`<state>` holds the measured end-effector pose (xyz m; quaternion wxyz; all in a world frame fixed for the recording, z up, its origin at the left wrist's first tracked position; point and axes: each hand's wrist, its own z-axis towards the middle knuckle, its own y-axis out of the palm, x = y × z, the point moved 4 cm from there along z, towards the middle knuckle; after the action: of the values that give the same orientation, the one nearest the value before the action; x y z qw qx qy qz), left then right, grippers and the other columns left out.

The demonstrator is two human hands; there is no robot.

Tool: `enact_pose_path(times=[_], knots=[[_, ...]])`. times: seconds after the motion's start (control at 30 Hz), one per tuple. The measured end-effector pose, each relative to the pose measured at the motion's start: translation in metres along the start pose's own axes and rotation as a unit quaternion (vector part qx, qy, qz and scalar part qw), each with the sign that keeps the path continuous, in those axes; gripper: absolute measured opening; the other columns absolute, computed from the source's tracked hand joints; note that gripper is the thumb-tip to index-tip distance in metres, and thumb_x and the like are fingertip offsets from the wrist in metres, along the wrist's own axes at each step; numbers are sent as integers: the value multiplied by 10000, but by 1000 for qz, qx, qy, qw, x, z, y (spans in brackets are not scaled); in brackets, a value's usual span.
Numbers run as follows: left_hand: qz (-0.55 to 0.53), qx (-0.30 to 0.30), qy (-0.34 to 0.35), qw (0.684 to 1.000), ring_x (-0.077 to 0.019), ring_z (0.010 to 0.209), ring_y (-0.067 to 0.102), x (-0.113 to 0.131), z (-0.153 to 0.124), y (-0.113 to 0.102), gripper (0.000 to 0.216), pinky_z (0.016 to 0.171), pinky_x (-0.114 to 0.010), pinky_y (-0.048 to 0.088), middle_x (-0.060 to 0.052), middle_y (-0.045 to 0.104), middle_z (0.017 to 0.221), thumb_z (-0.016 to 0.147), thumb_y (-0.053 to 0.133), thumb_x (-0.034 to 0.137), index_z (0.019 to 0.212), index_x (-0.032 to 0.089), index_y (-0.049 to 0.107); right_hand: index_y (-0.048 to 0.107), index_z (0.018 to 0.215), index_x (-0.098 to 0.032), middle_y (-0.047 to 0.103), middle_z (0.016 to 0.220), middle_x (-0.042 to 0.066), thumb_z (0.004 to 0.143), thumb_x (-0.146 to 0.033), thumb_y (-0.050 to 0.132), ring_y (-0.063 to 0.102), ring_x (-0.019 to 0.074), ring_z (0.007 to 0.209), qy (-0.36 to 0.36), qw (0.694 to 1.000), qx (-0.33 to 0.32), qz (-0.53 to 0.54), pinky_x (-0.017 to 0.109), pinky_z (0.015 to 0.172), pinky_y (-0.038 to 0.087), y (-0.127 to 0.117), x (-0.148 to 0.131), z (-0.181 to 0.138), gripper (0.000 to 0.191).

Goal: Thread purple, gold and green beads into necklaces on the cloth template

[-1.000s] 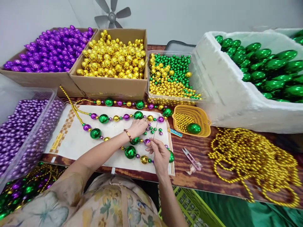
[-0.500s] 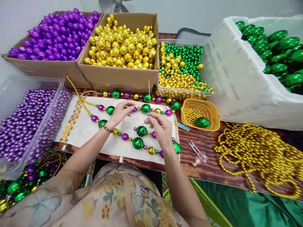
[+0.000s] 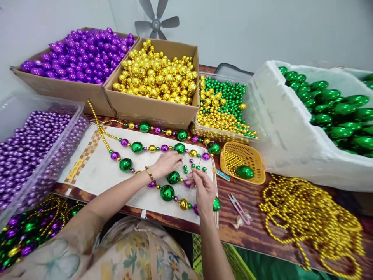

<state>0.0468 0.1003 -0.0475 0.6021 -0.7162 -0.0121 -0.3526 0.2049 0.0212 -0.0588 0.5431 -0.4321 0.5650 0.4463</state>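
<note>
My right hand (image 3: 204,190) pinches a long thin needle (image 3: 201,158), which points up and away from me over the mat. My left hand (image 3: 168,165) hovers palm down to its left, fingers stretched out, with no bead visible in them. Close to the fingertips lie several small green beads (image 3: 185,170) and a small purple bead (image 3: 191,160). Bead strands with a big green bead (image 3: 167,193), gold beads (image 3: 183,203) and purple beads lie across the white mat (image 3: 113,182). My right fingers partly cover a short strand with a green bead (image 3: 173,177).
Cardboard boxes of purple beads (image 3: 87,58) and gold beads (image 3: 157,74) stand behind. Clear tubs (image 3: 80,111) and a foam box (image 3: 279,140) flank the mat. To the right are an orange basket (image 3: 260,165), pink snips (image 3: 240,210) and gold bead chains (image 3: 309,221).
The view has tilted up. My left hand has moved right and nearer me, off the middle strand. Small loose green beads now show between my hands. The needle in my right hand leans further over.
</note>
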Motion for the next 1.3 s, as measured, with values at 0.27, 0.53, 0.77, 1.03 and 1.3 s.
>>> enact_pose_path(times=[0.27,0.53,0.77,1.03,1.3], knots=[[118,-104,10,988,-276,974,707,24,32,34,285,805,-368,523,-158,716,1099,972,447,189,1175,145,643,729,1032,-159,763,811,77,893,-445,671,676,169,587,4,1000,-2,-7,278,529,506,-12,15,-11,323],[42,172,15,984,-186,912,683,12,49,-80,264,830,-292,501,-73,737,996,1015,421,258,1003,185,674,745,1014,-167,747,784,61,907,-379,661,668,150,586,-23,999,-14,31,252,528,524,-10,20,-6,252],[218,70,133,964,-232,1015,653,68,142,-103,285,862,-333,512,-162,678,1098,982,411,151,1091,110,672,751,976,-191,739,751,41,922,-326,629,657,135,539,-48,998,-1,51,235,511,536,-4,17,-7,190],[222,-93,-33,970,-366,1083,675,84,231,-71,332,895,-439,540,-255,700,1122,828,701,248,1099,58,724,744,1003,-185,738,744,39,946,-318,599,660,135,533,-45,997,6,56,229,504,526,-9,22,-13,205],[-192,-13,11,981,-182,963,677,75,188,-97,401,915,-348,544,-142,659,1160,946,564,251,1331,142,577,741,1017,-185,744,786,44,952,-353,587,676,141,575,-41,998,-16,36,247,548,540,-7,20,-6,238]])
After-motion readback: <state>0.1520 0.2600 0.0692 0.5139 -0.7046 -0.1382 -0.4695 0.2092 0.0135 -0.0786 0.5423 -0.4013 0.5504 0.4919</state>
